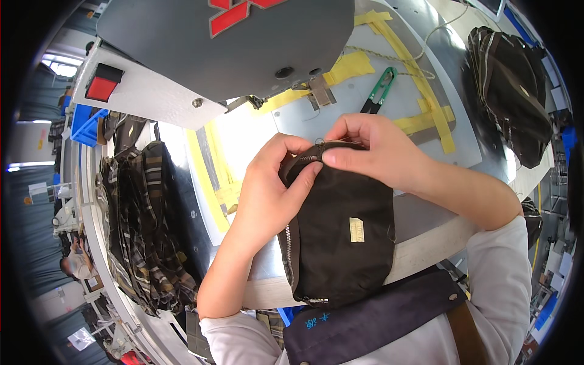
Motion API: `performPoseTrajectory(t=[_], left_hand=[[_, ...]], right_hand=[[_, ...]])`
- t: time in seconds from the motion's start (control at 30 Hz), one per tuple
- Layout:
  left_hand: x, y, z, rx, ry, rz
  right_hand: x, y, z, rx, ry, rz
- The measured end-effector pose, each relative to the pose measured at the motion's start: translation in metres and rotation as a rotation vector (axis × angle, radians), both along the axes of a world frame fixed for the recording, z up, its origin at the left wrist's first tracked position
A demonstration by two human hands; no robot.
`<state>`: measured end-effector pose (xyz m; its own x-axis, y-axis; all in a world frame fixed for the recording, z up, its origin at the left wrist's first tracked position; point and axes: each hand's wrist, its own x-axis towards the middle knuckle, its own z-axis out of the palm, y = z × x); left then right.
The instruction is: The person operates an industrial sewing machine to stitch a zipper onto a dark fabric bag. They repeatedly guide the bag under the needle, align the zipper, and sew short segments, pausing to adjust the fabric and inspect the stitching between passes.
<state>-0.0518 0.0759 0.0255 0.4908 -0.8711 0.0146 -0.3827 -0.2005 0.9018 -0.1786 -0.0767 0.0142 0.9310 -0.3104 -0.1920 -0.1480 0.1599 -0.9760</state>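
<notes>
A dark brown fabric bag piece (340,207) with a zipper down its left edge and a small cream label hangs over the table's near edge. My left hand (267,182) pinches its top edge where the zipper curves, thumb in front and fingers behind. Close beside it, my right hand (371,149) grips the same edge between thumb and fingers. Loose thread ends stick up between the two hands. Just beyond my right hand lies a pair of green-handled thread snips (380,91), its blades partly hidden.
A grey sewing machine head (225,48) with a red switch (104,83) overhangs the work plate, which bears yellow tape (426,115). Plaid fabric pieces (146,225) are heaped at left, near a blue bin (88,125). Dark zippered pieces (508,91) lie at far right.
</notes>
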Motion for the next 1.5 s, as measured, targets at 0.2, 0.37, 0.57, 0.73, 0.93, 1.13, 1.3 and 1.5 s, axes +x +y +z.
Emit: performPoseTrajectory(t=[0.2,0.37,0.57,0.73,0.93,1.13,1.3,1.5], left_hand=[[0.013,-0.002,-0.017,-0.432,-0.638,-0.112],[0.013,0.002,-0.025,-0.602,-0.823,-0.079],[0.013,0.01,-0.023,-0.568,-0.821,-0.144],[0.013,0.003,-0.024,-0.636,-0.85,-0.07],[0.013,0.003,-0.02,-0.6,-0.885,-0.088],[0.012,0.002,-0.022,-0.589,-0.872,-0.069],[0.01,0.005,-0.021,-0.635,-0.844,-0.074],[0.012,0.004,-0.022,-0.637,-0.852,-0.119]], right_hand=[[-0.006,0.003,-0.009,-0.743,-0.473,-0.026],[-0.005,0.002,-0.015,-1.037,-0.787,-0.054],[-0.005,0.001,-0.012,-1.163,-0.914,-0.055],[-0.004,0.001,-0.013,-1.187,-0.956,-0.062],[-0.004,0.0,-0.014,-1.207,-0.985,-0.068],[-0.003,-0.002,-0.017,-1.255,-1.037,-0.088],[-0.005,-0.001,-0.015,-1.252,-1.049,-0.063],[-0.005,-0.002,-0.014,-1.268,-1.065,-0.062]])
